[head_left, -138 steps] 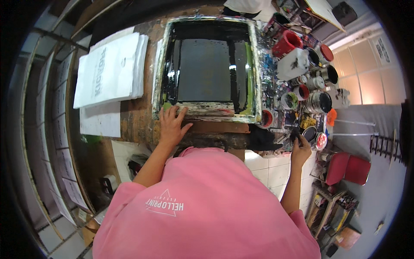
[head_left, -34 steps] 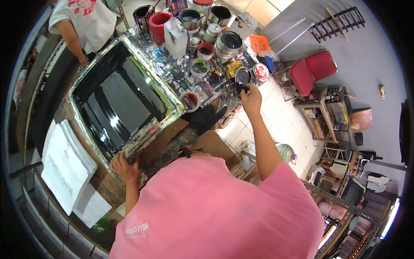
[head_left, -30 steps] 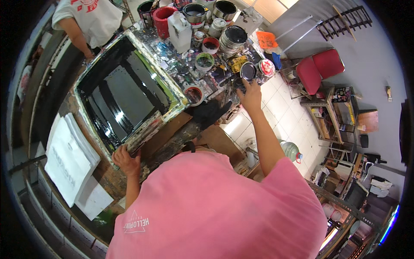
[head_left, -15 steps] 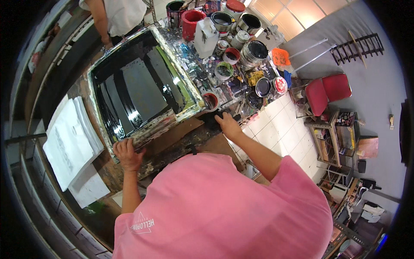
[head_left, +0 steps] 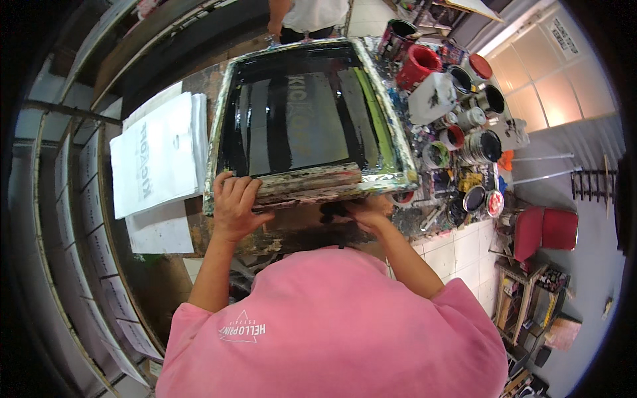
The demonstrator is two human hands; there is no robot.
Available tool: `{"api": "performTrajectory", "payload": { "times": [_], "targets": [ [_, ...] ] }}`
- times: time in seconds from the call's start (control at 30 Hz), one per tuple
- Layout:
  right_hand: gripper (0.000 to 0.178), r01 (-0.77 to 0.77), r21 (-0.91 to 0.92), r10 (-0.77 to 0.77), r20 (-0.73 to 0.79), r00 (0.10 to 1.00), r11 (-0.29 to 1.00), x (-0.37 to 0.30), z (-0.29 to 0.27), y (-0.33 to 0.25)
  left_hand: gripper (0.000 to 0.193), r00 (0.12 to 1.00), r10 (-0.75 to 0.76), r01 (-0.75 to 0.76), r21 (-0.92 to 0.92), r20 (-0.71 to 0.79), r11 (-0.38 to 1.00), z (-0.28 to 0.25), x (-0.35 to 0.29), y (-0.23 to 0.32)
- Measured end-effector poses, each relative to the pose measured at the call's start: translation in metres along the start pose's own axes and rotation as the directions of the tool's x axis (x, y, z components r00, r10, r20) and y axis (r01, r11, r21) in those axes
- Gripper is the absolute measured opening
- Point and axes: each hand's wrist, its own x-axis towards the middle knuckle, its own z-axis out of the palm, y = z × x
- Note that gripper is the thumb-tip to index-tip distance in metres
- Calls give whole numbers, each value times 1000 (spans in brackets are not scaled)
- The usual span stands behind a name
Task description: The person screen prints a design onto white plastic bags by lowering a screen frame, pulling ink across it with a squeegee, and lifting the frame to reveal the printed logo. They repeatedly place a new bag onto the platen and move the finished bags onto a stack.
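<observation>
A screen printing frame (head_left: 410, 149), its rim smeared with paint, is on the worktable in front of me. Its dark mesh (head_left: 285, 126) carries wet black ink and faint lettering. Along its near side lies a wooden squeegee (head_left: 308, 184). My left hand (head_left: 235, 204) grips the near left corner, fingers curled over the rim and thumb pointing right. At the near right edge my right hand (head_left: 371, 215) reaches beneath the frame beside a dark, blurred thing (head_left: 334, 211); its fingertips are partly hidden, so whether it holds that thing is unclear.
A stack of printed white sheets (head_left: 159, 152) lies left of the frame. Paint cans (head_left: 482, 146), a red bucket (head_left: 420, 63) and a white jug (head_left: 431, 97) crowd the right side. Another person (head_left: 312, 16) stands beyond the frame. A red chair (head_left: 544, 232) is at far right.
My view has swung left, so the scene appears turned and shifted right. My right hand has moved from the dark thing on the table's right to under the frame's near edge. The left keeps its corner.
</observation>
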Motion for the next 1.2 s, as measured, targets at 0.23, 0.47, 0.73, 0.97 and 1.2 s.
{"api": "performTrajectory", "payload": {
  "times": [0.23,0.47,0.73,0.97,1.2],
  "targets": [
    [35,-49,569,-28,126,992,821,80,102,-8,84,1000,3,-3,-7,-8,1000,-18,15,-9],
    [35,-109,560,27,153,988,821,63,101,-6,75,1000,28,-27,24,-13,999,-21,11,-15],
    [36,-97,550,47,104,993,830,94,107,-11,78,1000,4,-4,-17,-15,1000,-30,20,-17],
    [36,-130,558,95,91,991,819,100,147,3,66,999,53,-53,1,-5,999,-21,14,-25],
    [36,-133,584,123,58,991,801,113,209,20,62,998,52,-52,-5,-21,999,-20,15,-24]
  ]
}}
